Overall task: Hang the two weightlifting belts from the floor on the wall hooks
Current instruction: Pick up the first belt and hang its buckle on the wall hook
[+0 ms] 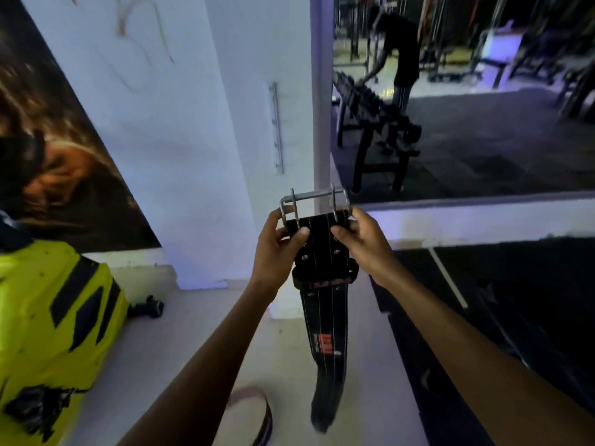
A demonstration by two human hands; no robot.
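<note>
Between both raised hands hangs a black leather weightlifting belt with a steel double-prong buckle uppermost, its tail dangling toward the pale floor. Left hand and right hand pinch its buckle end, below a metal wall hook rail; a brown belt lies on the floor.

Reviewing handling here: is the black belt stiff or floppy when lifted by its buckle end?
Probably semi-stiff: the black belt hangs from both hands in a gentle curve, not folding. Its metal buckle likely makes the top heavier. The tail may swing near the hook rack.
</note>
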